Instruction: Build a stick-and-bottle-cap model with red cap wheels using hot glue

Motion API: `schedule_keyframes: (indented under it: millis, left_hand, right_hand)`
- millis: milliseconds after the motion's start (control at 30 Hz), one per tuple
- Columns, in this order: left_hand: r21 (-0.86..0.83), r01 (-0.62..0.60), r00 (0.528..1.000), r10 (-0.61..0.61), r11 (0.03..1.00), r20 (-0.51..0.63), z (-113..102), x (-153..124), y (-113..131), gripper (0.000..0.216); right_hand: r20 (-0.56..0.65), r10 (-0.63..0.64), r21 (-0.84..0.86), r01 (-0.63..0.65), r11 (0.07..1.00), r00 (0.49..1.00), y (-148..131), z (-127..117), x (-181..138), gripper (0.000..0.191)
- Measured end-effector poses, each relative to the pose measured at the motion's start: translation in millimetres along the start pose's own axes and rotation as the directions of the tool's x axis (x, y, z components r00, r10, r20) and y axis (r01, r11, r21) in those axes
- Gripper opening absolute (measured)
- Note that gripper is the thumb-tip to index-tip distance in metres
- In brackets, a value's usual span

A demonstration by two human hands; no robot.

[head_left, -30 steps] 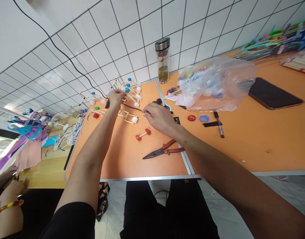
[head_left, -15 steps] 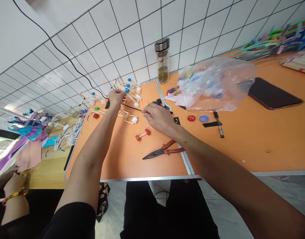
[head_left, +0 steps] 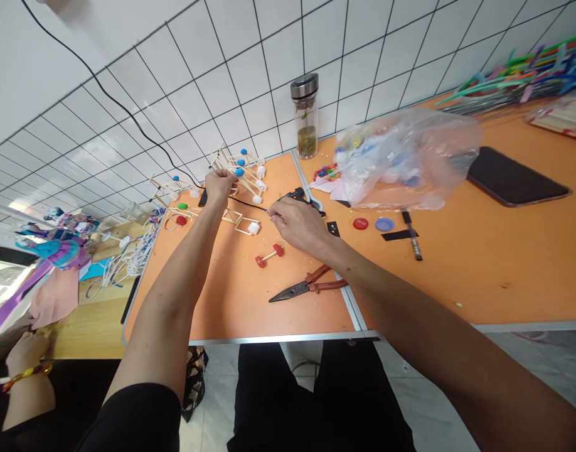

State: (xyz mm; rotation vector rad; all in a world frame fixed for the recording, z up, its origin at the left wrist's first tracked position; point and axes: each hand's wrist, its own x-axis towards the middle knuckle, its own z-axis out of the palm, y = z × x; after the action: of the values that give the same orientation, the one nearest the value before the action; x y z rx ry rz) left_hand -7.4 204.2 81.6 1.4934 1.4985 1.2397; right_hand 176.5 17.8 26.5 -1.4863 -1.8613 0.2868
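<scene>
My left hand [head_left: 219,186] is closed in a pinch beside a frame of pale wooden sticks [head_left: 247,181] with blue and white round caps. What its fingers hold is hidden. To the right, my right hand [head_left: 295,220] is also closed, fingertips pressed together; anything in them is too small to make out. A black cord [head_left: 245,202] runs across the space between both hands. Below it lies a smaller stick frame [head_left: 238,221] with a white cap. Nearer me are a stick with red caps at both ends [head_left: 270,255] and orange-handled long-nose pliers [head_left: 297,290].
Behind my right hand lies a black and grey tool [head_left: 303,196], partly covered. A glass tea bottle [head_left: 307,119] stands by the tiled wall. Further right are a plastic bag [head_left: 405,163], a marker pen [head_left: 414,242] and a phone [head_left: 517,176]. Another person's hand [head_left: 28,348] is at far left.
Both my hands keep almost the same place and pinch. The view has shifted very slightly; nothing on the table has visibly moved.
</scene>
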Motion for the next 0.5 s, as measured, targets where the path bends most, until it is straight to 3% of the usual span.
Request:
schedule_keyframes:
  millis: [500]
  left_hand:
    - [0.004, -0.001, 1.000, 0.001, 1.000, 0.012, -1.0, 0.3, -0.2, 0.032]
  right_hand:
    - [0.023, 0.023, -0.021, -0.023, 1.000, 0.999, -3.2, -2.6, -0.8, 0.026]
